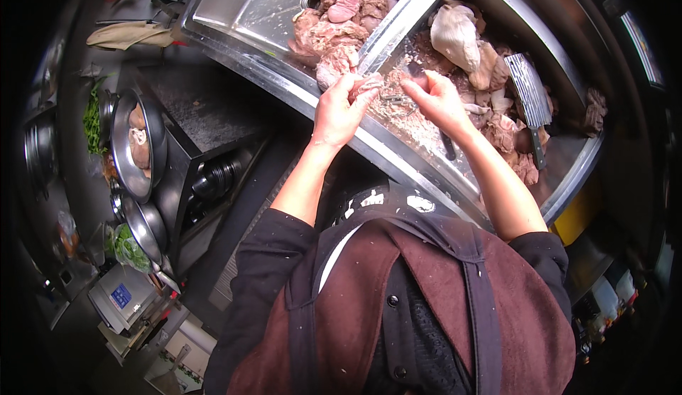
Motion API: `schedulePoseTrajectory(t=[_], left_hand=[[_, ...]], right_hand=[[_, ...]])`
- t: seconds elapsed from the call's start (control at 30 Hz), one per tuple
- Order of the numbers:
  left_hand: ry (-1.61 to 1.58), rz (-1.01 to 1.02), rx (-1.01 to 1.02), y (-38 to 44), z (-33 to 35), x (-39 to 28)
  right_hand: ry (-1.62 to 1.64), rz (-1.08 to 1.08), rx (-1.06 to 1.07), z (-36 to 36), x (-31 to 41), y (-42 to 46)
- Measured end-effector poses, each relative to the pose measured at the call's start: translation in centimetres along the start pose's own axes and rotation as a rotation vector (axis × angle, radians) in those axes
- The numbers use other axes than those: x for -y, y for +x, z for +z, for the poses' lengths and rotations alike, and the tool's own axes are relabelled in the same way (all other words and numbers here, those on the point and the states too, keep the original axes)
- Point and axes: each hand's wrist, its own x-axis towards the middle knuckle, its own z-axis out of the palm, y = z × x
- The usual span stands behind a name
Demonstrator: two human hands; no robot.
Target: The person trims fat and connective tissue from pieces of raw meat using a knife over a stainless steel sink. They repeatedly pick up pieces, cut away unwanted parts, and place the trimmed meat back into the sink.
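Note:
My left hand (341, 108) grips a small piece of pinkish meat (367, 85) between thumb and fingers, over the steel sink's front rim and divider. Across from it, my right hand (439, 99) has thumb and forefinger close together above the right basin; something dark shows by the fingertips, and whether it is held is unclear. Pale meat scraps (410, 123) cover the basin floor below. A small metal tool (395, 99) lies among them, and a black handle (447, 145) sticks out beside my right forearm.
Cooked-looking meat pieces (333, 35) are heaped in the left basin by the drain. More meat (453, 35) fills the right basin, with a cleaver (527, 94) on top. Left of me stand a steel bowl with meat (130, 152), another bowl (145, 224) and bagged greens (130, 248).

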Motion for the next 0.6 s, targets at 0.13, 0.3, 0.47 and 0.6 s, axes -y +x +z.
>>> schedulePoseTrajectory(t=[0.13, 0.3, 0.47, 0.6], left_hand=[[0.133, 0.036, -0.079, 0.0, 0.7, 0.2], [0.369, 0.148, -0.165, -0.6, 1.2, 0.2], [0.388, 0.225, -0.195, -1.0, 1.5, 0.0], [0.348, 0.257, -0.156, -1.2, 1.4, 0.2]], right_hand=[[0.227, 0.236, 0.184, 1.1, 0.9, -0.4], [0.253, 0.188, 0.224, 2.7, 2.2, -0.2], [0.309, 0.164, 0.221, 3.0, 1.7, -0.1], [0.318, 0.172, 0.226, 3.2, 0.9, 0.2]])
